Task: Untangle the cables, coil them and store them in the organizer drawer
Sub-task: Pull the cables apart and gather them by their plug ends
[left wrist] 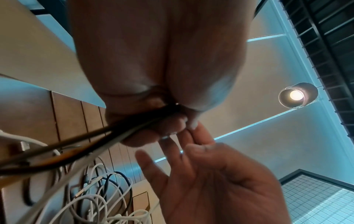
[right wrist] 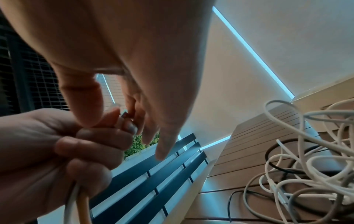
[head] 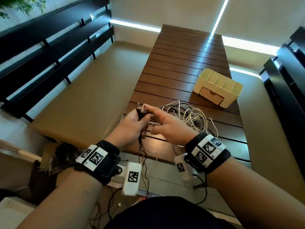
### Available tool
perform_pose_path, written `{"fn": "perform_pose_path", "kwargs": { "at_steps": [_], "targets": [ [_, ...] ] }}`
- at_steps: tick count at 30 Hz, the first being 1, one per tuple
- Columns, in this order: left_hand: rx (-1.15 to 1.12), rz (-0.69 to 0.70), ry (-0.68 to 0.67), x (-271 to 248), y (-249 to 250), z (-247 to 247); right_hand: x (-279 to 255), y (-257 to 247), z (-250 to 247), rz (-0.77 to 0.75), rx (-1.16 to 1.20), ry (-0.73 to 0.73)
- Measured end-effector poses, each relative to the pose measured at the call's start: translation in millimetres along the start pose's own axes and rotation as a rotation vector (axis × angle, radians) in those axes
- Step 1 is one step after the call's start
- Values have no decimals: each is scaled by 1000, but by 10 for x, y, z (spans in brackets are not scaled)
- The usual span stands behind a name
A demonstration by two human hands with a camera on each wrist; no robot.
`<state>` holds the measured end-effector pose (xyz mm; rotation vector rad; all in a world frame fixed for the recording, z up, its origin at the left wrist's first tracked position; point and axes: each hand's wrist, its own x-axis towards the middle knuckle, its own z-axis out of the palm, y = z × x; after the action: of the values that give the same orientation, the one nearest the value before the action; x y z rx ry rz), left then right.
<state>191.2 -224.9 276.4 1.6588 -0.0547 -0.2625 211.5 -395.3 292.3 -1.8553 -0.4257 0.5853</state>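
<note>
Left hand (head: 132, 124) clamps cable ends (head: 141, 111); right hand (head: 166, 128) open, fingertip touching them. Tangled cables (head: 189, 116) centre desk (head: 181, 63); organizer (head: 217, 87) upper right.

Tangled cable pile (head: 189, 118) blocks near desk (head: 181, 63) at 1 o'clock of the hands; organizer (head: 217, 88) stands beyond it at 2 o'clock; desk beyond at 12 o'clock lies bare
</note>
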Motion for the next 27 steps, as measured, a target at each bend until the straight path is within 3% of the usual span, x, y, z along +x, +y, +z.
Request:
{"fn": "perform_pose_path", "kwargs": {
  "at_steps": [3, 7, 11, 14, 16, 18, 23, 27],
  "targets": [
    [-4, -7, 13, -16, -42, -28, 42, -33, -33, 1, 128, -56],
    [41, -40, 26, -34, -105, -113, 139, -116, -68, -65, 127, 30],
    [54, -6, 37, -14, -109, -125, 262, -126, 21, -82, 69, -99],
    [-15, -42, 139, 5, -146, -171, 364, -14, 23, -82, 169, -11],
    [-87, -79, 198, 17, -183, -222, 449, 189, 25, -44, -36, 161],
    [-117, -85, 220, 22, -186, -258, 537, 478, 57, 59, -257, 245],
    [-159, -121, 237, 58, -172, -288, 710, 1144, 177, 312, -249, 201],
    [-99, -140, 239, 80, -268, -301, 808, 1326, 211, 235, -420, 193]
  ]
}}
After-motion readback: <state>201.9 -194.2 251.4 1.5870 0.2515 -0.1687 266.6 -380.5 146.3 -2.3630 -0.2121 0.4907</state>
